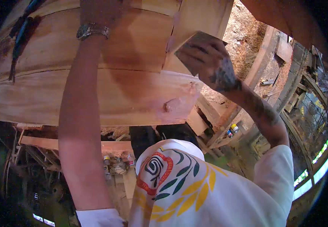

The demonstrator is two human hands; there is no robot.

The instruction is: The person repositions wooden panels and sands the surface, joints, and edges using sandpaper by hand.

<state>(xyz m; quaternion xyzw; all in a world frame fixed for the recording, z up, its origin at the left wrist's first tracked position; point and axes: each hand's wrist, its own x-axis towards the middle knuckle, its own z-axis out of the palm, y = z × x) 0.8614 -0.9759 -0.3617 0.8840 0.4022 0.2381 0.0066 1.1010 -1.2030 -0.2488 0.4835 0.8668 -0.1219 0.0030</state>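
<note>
A large panel of joined wooden planks (141,94) fills the upper middle of the view, with dark seams between its boards. My right hand (207,60), its back toward me, holds a dark, square-cornered sheet of sandpaper (198,37) against the wood near the right edge. My left hand (101,11) reaches to the top of the view above a metal wristwatch. It is dark and cut off by the frame, so its fingers are hidden. Below the right hand, a pale rough patch (167,105) marks the lower plank.
A slender dark object with a blue part (22,36) lies on the wood at upper left. Wood shavings (243,34) cover the ground at right, beside a curved timber (260,56). Small containers (233,128) stand lower right. Timber scraps (198,121) lie under the panel.
</note>
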